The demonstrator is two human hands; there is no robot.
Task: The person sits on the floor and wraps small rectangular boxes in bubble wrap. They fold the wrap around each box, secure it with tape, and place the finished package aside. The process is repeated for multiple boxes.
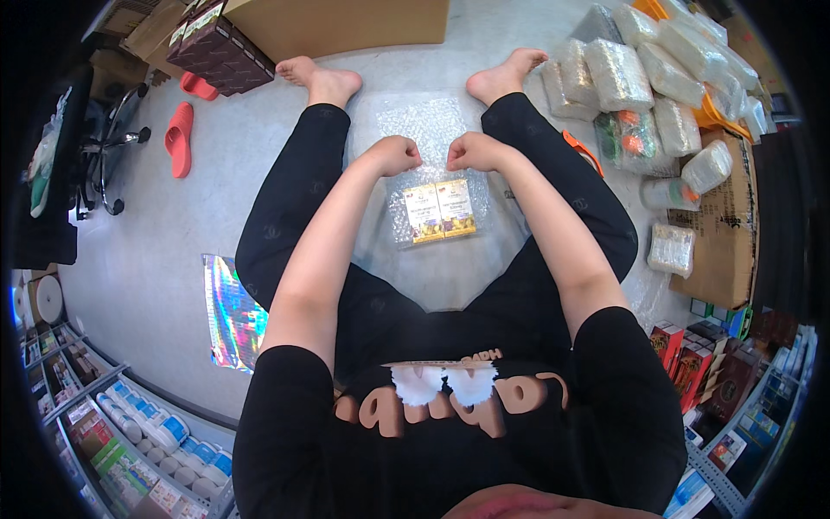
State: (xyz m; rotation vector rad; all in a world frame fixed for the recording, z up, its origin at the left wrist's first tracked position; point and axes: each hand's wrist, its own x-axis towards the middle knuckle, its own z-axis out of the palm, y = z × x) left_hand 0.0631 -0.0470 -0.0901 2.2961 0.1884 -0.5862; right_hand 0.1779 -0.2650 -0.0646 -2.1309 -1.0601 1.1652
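Two small yellow-and-white product boxes (pixel 441 211) lie side by side on a sheet of clear bubble wrap (pixel 421 123), spread on the floor between the legs. Just beyond the boxes, my left hand (pixel 399 156) is over the left part of the sheet, its fingers curled in with the tips together. My right hand (pixel 476 153) mirrors it over the right part, thumb and fingers pinched. A gap separates the two hands. Whether film is caught between the fingertips of either hand cannot be told.
Bubble-wrapped parcels (pixel 619 74) are piled at the upper right, near orange-handled scissors (pixel 583 154) beside the right leg. A large cardboard box (pixel 343 23) stands beyond the feet. Coral slippers (pixel 179 139) and a holographic sheet (pixel 233 314) lie on the left; stocked shelves line both lower corners.
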